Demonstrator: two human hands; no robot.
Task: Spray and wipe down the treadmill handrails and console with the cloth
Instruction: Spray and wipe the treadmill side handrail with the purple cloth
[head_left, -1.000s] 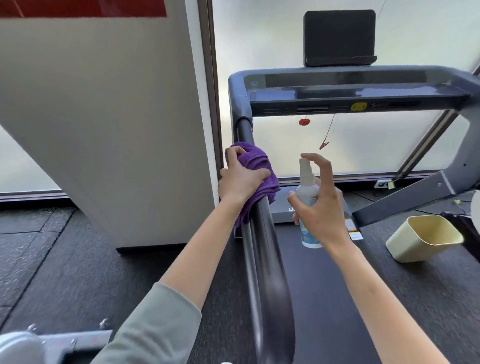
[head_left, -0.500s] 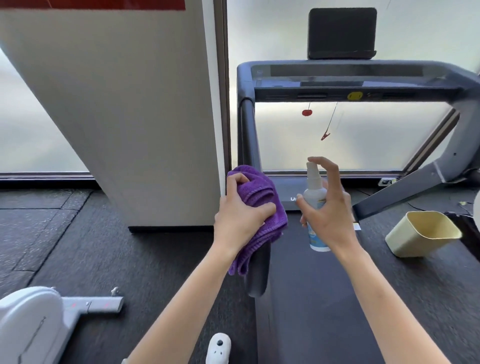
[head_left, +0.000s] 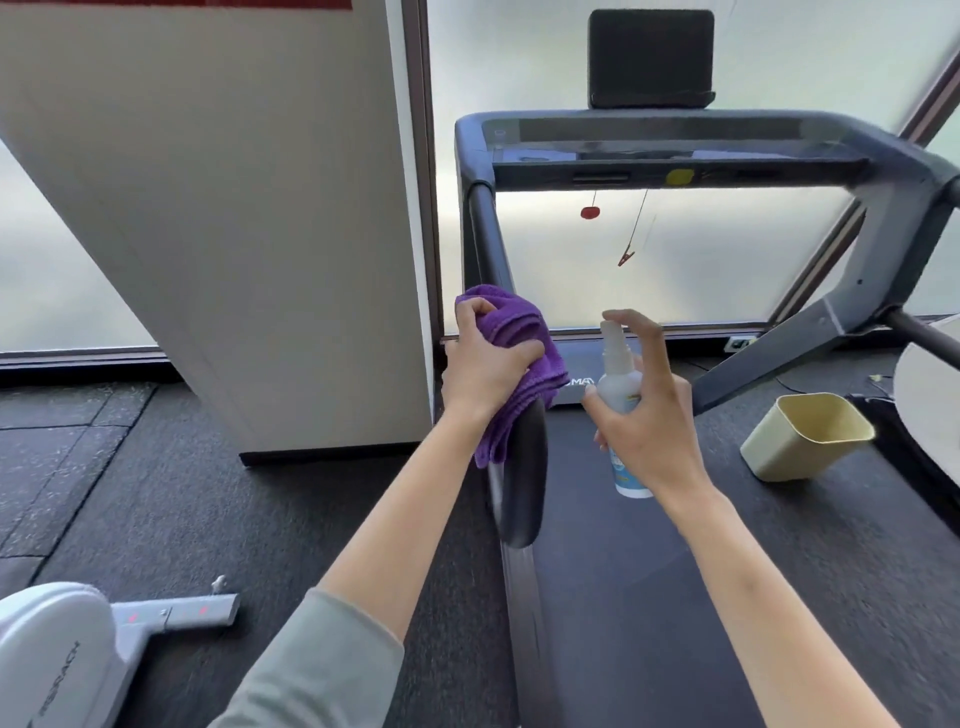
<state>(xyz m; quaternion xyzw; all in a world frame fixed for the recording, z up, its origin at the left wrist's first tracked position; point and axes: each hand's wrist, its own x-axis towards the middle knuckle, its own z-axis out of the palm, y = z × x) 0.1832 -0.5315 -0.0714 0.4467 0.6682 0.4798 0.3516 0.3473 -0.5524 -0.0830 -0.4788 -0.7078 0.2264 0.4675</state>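
Note:
My left hand (head_left: 485, 364) grips a bunched purple cloth (head_left: 519, 338) wrapped over the treadmill's left handrail (head_left: 522, 483), close to the rail's rounded near end. My right hand (head_left: 647, 415) holds a small white spray bottle (head_left: 621, 384) upright just right of the rail, with the index finger arched over the nozzle. The dark console (head_left: 675, 150) spans the top of the treadmill, and a black tablet holder (head_left: 650, 57) stands on it. The right handrail (head_left: 924, 332) shows only at the right edge.
A white pillar (head_left: 249, 234) stands close to the left of the rail. A cream bin (head_left: 810, 436) lies on the floor beside the treadmill belt (head_left: 649, 597). A red safety key (head_left: 589, 212) and clip hang under the console. A white exercise machine (head_left: 57, 654) sits at bottom left.
My left hand has slid the cloth down the left handrail toward its near end. The view has pulled back, and my right hand has kept the bottle beside the rail.

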